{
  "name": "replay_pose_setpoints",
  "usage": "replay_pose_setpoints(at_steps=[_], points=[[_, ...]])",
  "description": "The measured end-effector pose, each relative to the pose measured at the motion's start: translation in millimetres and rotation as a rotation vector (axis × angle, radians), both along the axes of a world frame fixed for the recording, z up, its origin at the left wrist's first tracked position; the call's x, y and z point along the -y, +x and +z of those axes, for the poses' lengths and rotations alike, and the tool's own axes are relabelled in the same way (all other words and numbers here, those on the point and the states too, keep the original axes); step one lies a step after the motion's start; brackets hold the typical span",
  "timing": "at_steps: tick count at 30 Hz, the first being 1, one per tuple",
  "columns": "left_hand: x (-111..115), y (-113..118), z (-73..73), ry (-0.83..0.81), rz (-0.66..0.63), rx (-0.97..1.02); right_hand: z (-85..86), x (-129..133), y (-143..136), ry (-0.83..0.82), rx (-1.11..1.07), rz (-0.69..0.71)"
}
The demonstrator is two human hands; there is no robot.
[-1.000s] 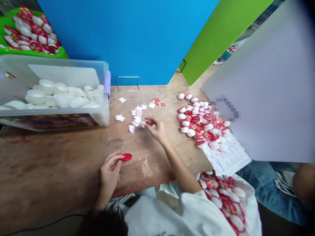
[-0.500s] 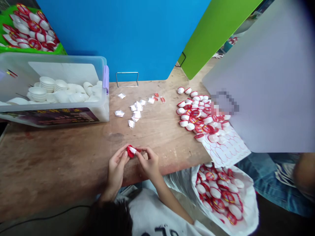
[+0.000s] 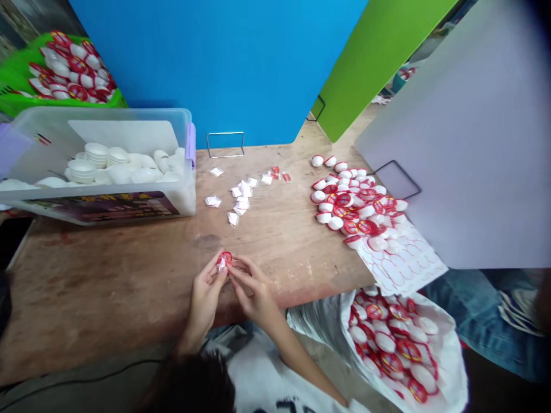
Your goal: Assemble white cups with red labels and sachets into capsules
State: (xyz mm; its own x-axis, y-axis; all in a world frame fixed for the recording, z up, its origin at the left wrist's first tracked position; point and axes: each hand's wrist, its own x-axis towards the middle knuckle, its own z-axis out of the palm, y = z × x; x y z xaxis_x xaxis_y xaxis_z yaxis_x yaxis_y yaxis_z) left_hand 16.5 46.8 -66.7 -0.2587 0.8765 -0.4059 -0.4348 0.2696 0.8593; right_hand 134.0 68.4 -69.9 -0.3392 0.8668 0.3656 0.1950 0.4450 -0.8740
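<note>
Near the table's front edge, my left hand (image 3: 205,291) pinches a small red round piece (image 3: 224,259) between thumb and fingers. A small white packet (image 3: 222,264) lies at the red piece, close to my left thumb. My right hand (image 3: 253,289) touches the right side of the red piece with its fingertips, fingers bent and partly apart. Beyond my hands, several small white packets (image 3: 243,188) are scattered on the wooden table (image 3: 275,229), with red packets (image 3: 286,178) beside them.
A clear bin (image 3: 181,192) of white cups stands left, a green basket (image 3: 26,103) behind it. Red-and-white capsules (image 3: 368,195) are heaped right, beside a sticker sheet (image 3: 413,258). A white sack (image 3: 456,355) of capsules stands below. Blue (image 3: 224,69) and lilac (image 3: 465,172) panels rise behind.
The packet has gone from between my right fingertips to lying against the red piece. My right fingers have moved left onto that piece. The view has shifted slightly.
</note>
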Motion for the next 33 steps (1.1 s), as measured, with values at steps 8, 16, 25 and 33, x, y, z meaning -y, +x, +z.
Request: replay_pose_setpoints(at_steps=[8,16,25,33], points=[[21.8,-39.7,10.7,0.043,0.025,-0.120,4.1,-11.5,-37.8,-0.007,0.026,0.042],[39.4,-92.7,18.9,0.029,0.354,-0.004,89.7,-101.6,-91.3,0.268,0.191,0.199],[51.2,-97.4,31.3,0.051,0.371,0.034,133.7,-206.6,-177.5,0.425,0.991,0.208],[56.7,-98.0,36.2,0.057,0.274,0.016,131.6,-153.2,-111.1,0.375,0.231,0.078]])
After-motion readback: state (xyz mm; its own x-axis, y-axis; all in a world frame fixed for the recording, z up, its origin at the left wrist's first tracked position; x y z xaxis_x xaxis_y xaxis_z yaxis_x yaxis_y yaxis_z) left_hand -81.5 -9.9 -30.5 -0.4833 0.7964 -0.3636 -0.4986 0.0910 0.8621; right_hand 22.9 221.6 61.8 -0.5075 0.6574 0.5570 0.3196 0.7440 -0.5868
